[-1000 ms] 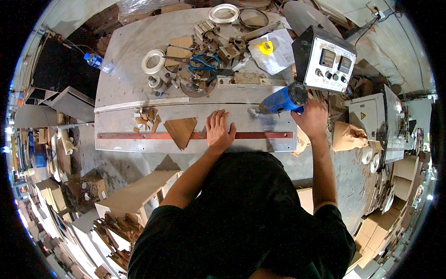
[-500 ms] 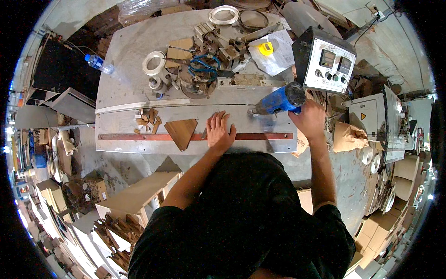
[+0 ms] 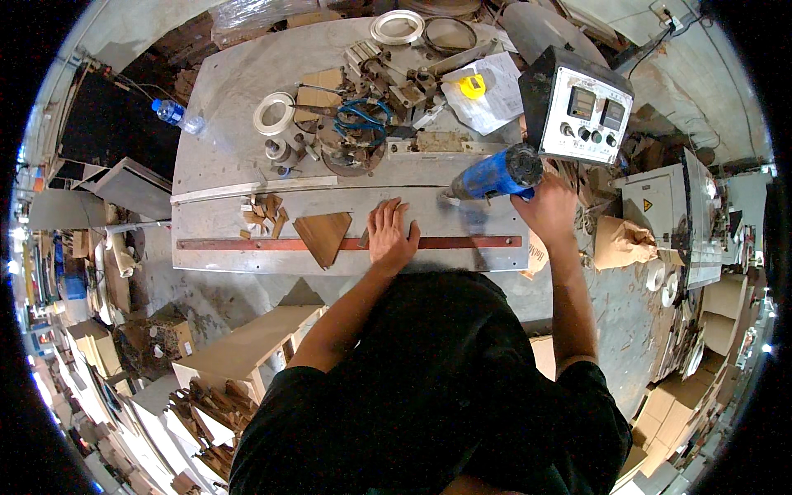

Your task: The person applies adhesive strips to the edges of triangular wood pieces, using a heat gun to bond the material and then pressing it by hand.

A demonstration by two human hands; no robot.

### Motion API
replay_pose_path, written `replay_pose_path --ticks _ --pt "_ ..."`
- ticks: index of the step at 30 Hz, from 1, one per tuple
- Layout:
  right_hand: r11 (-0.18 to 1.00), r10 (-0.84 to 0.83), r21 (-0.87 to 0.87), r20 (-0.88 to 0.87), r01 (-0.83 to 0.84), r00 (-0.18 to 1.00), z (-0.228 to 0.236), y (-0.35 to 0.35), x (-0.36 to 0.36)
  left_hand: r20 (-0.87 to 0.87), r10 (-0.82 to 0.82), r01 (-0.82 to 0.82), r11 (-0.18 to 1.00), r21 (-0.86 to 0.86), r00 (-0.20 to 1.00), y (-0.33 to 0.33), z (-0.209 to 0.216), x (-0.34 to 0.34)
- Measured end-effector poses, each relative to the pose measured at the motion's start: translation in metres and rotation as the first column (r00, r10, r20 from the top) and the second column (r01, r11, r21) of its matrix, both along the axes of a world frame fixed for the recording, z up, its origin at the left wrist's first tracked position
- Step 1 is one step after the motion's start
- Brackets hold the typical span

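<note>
My left hand (image 3: 391, 233) lies on the grey metal table, fingers stretched forward, across a long red-brown strip (image 3: 462, 242). Whether something small lies under its palm is hidden. Just left of it, a triangular brown wooden piece (image 3: 324, 236) rests over the same strip. At the table's right end, my right hand (image 3: 548, 208) is closed round the handle of a blue heat gun (image 3: 485, 177). The gun's dark rear end is toward me and its nozzle points left, low over the tabletop. Small wood offcuts (image 3: 264, 213) are heaped farther left.
Scissors with blue handles (image 3: 360, 117) lie among metal parts at the table's back. A yellow tape measure (image 3: 473, 86) sits on white paper (image 3: 499, 107). A control box (image 3: 584, 111) stands at the back right. A plastic bottle (image 3: 173, 114) is at the far left edge.
</note>
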State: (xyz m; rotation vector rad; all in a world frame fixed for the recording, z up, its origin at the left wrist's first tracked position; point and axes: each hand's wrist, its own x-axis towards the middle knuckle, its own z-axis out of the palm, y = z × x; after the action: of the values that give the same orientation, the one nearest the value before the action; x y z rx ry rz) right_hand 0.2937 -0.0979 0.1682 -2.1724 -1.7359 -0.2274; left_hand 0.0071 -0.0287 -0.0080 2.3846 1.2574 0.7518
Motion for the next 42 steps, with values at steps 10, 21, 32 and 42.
replay_pose_path --ticks 10,21,32,42 --pt "0.998 -0.025 -0.051 -0.028 0.023 0.999 0.008 -0.012 0.004 -0.022 0.017 -0.017 1.000 -0.018 1.000 -0.001 -0.002 0.001" --pt "0.944 -0.328 -0.088 -0.128 0.319 0.936 0.002 -0.019 -0.016 -0.029 -0.005 0.005 1.000 0.003 1.000 0.003 -0.001 -0.003" --pt "0.860 -0.469 -0.043 -0.462 0.509 0.753 -0.033 -0.109 -0.022 0.163 0.072 -0.072 0.997 -0.003 0.984 -0.010 -0.016 -0.008" --pt "0.936 -0.352 -0.238 -0.651 0.260 0.673 -0.073 -0.085 0.063 0.292 -0.191 0.202 0.979 -0.007 0.937 -0.016 -0.017 -0.017"
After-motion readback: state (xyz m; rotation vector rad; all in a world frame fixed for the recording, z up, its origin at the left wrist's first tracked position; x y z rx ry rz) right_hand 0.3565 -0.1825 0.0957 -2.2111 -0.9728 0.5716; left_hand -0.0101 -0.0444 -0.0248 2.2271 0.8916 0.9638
